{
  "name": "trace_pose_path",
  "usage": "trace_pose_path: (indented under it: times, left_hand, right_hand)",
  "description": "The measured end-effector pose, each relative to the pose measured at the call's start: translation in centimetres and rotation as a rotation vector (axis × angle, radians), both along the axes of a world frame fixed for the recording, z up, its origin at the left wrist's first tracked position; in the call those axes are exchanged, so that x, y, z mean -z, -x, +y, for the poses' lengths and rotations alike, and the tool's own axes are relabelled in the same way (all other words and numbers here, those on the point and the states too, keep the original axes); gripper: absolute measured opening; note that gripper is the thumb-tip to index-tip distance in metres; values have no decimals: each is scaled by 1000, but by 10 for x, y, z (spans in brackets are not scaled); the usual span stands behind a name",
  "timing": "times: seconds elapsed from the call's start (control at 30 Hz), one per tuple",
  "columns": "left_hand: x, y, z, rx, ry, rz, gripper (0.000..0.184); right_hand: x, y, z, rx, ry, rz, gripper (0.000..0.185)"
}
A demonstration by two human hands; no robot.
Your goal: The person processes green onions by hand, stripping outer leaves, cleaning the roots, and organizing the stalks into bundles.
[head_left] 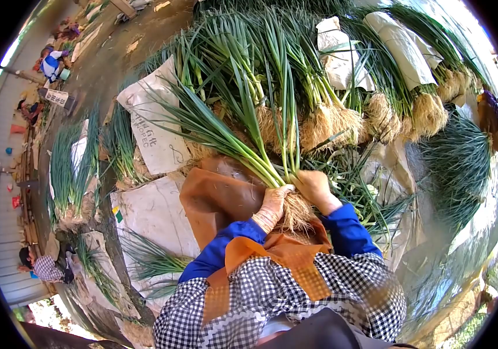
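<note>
One scallion bunch (267,170) at centre, roots (296,215) towards 6 o'clock, leaves (199,116) towards 11; left hand (272,206) closed round it above the roots; right hand (314,187) closed on it at 2 o'clock of the left; white sack (155,110) at 10 o'clock marked "SINOPEC".

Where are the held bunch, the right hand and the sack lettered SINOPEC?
Held bunch (267,171): head view, on its pale stalks.
Right hand (314,187): head view, on its back.
SINOPEC sack (155,119): head view, on its printed face.
</note>
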State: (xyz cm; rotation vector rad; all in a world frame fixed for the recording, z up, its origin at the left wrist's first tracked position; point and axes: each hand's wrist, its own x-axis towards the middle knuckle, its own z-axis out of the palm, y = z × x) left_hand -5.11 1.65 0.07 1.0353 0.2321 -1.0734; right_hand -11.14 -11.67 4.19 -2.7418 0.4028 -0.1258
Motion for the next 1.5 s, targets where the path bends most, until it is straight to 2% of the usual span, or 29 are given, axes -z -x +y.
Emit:
trace_pose_path:
  times: [0.03,0.1,0.17,0.23,0.27,0.3,0.37,0.4,0.43,0.47,0.5,0.57,0.63,0.67,0.7,0.77,0.83,0.9,0.97,1.0,1.1,1.17,1.2,1.23,1.3,1.37,1.43,1.47,1.5]
  left_hand:
    - [9,1,1,-26,6,8,20]
    - [-8,0,-2,-61,47,74,20]
    - [-21,-9,1,-23,31,139,20]
    - [-1,-10,2,-42,58,110,20]
    - [-1,-10,2,-11,54,128,21]
    - [-2,-11,1,14,51,139,21]
    - [3,-9,3,0,38,108,23]
    - [10,-10,5,1,63,113,23]
    - [14,-11,5,3,91,113,24]
    - [10,-12,5,15,106,133,24]
    - [10,-12,5,5,95,96,23]
    - [8,-12,3,-17,89,78,21]
    - [-8,-10,-3,-3,86,-34,20]
    - [-9,-9,-3,11,58,-60,20]
    - [-11,-9,-5,28,33,-87,20]
    - [-9,-1,-11,-48,-71,-196,20]
    - [-3,1,-12,0,-148,-261,28]
    - [-7,-3,-9,56,-164,-307,28]
    - [-7,-5,-6,242,26,39,26]
    - [-14,-6,-4,322,21,159,24]
    - [0,-3,-3,313,27,-1,19]
    - [-3,0,-7,237,-4,38,19]
    - [-4,-1,-8,164,-36,76,18]
    - [-6,-3,-7,158,-33,76,18]
    - [-4,-6,-5,40,74,182,20]
    - [-4,-8,-6,54,46,181,23]
    - [-2,-8,-5,20,131,190,25]
    - [1,-10,-4,73,145,184,36]
    - [-2,-11,-4,83,143,184,36]
  right_hand:
    - [5,27,-8,-50,-151,-175,24]
    - [24,79,-35,170,-455,-230,19]
    - [16,119,-72,517,-729,-3,22]
    - [59,157,-122,449,54,682,25]
    - [70,165,-121,399,82,746,26]
    - [50,153,-113,342,110,803,28]
    - [30,87,-88,327,-102,536,34]
    - [6,57,-67,302,-220,267,39]
    - [8,31,-54,411,-672,83,39]
    - [-15,6,-44,441,-1012,-24,30]
    - [8,-15,-39,421,-1045,-218,22]
    - [25,-39,-35,431,-291,-526,25]
    - [-12,-52,-22,334,-362,-371,31]
    - [-18,-60,-21,328,-421,-201,40]
    - [-7,-65,-21,220,-233,-189,46]
    - [-6,-75,-17,153,-91,89,46]
    - [-1,-72,-11,159,-93,101,40]
    - [4,-65,-11,269,-80,-10,35]
    - [14,-60,-11,408,-671,-373,31]
    - [17,-58,-12,421,-621,-352,32]
    - [20,-59,-7,424,-566,-406,30]
    - [16,-54,-8,278,58,-79,28]
    - [16,-46,-9,246,94,-224,28]
    - [15,-32,-11,160,-90,-348,30]
    - [-23,5,-5,51,-709,-272,30]
    - [-50,45,-14,179,-995,-186,32]
    - [-43,82,-50,577,-1046,-251,33]
    - [-36,101,-72,629,-881,-162,35]
    - [-23,121,-94,682,-717,-82,37]
